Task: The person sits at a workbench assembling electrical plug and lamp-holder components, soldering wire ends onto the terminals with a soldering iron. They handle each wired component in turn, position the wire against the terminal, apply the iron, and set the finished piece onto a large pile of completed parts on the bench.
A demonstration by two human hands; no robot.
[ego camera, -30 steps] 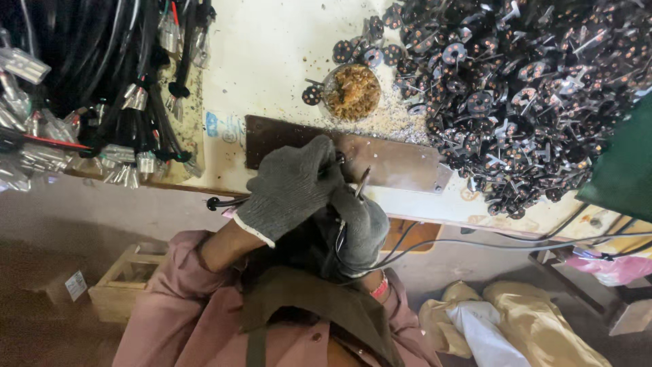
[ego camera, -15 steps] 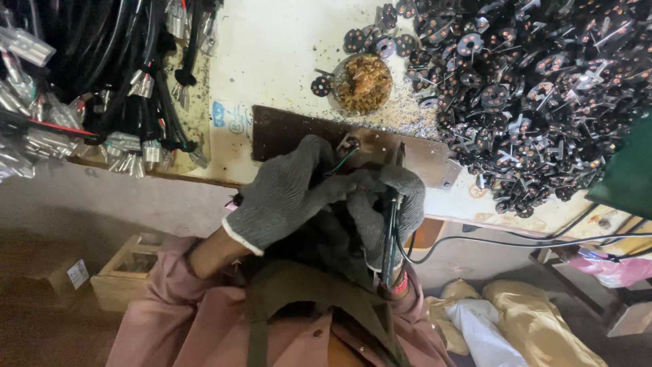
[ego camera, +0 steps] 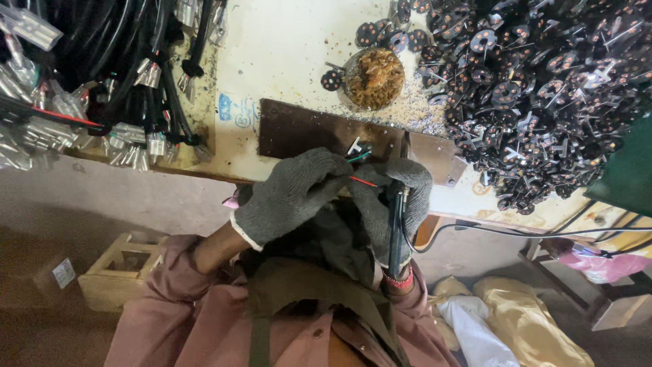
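Left hand (ego camera: pixel 292 197), gloved: pinches thin red and green wires (ego camera: pixel 361 181) at the worktop (ego camera: pixel 285 47) edge. Right hand (ego camera: pixel 397 204), gloved: closed around a dark soldering iron (ego camera: pixel 395 228).
Risk: tip near the fingers may scorch a glove; wires may slip.
Beyond: brown plate (ego camera: pixel 305 129), dish of residue (ego camera: pixel 375 78), heap of black discs (ego camera: pixel 543 81) crowding right, cable bundles (ego camera: pixel 102 81) left.

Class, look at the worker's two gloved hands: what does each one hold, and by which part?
The right hand grips a dark soldering iron around its handle. The left hand pinches thin red and green wires near their ends, beside a small metal part.
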